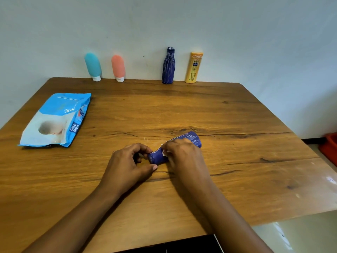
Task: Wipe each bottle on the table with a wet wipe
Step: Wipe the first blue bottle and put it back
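A dark blue bottle [192,138] lies on its side in the middle of the wooden table [237,161], neck toward me. My left hand [127,165] pinches its neck end. My right hand [184,154] covers the bottle's middle and presses a white wet wipe [163,152] against it; only a scrap of the wipe shows under the fingers. Along the far edge by the wall stand a teal tube [93,66], a pink tube [118,68], a second dark blue bottle [168,65] and a yellow lotion bottle [193,67].
A blue and white pack of wet wipes [54,121] lies flat at the table's left side. A red tub [330,147] sits on the floor past the right edge. The wall runs just behind the standing bottles.
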The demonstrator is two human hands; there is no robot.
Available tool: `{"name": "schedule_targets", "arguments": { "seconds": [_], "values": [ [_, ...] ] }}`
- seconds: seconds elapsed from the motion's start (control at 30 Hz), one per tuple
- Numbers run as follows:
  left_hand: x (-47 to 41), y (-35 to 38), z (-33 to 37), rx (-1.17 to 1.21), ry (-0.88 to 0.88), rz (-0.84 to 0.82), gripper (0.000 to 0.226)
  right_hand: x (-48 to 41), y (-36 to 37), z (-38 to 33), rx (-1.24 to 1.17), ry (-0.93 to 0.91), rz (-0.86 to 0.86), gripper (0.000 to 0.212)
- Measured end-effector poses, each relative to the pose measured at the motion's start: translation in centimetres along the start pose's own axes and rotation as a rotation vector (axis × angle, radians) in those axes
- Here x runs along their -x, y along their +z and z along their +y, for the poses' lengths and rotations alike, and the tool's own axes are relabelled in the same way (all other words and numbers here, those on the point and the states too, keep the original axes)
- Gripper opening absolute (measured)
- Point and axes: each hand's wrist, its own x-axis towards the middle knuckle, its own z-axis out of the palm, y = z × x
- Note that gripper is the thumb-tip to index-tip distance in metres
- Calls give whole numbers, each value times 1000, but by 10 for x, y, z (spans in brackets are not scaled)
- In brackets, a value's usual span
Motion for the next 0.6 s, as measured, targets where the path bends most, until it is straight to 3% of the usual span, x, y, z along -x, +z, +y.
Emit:
{"name": "schedule_targets", "arguments": {
  "seconds": [0.13,0.3,0.4,0.6],
  "values": [
    [1,-2,-4,4,125,69,42,12,4,-18,-18,-111,-27,27],
    [1,3,-1,-34,287,141,41,2,-1,-6,-69,33,107,23],
    [2,1,-1,-9,398,179,36,9,-4,-15,-37,-36,55,24],
    [3,1,0,2,473,227,38,1,-14,-11,-74,-9,113,18]
  ]
}}
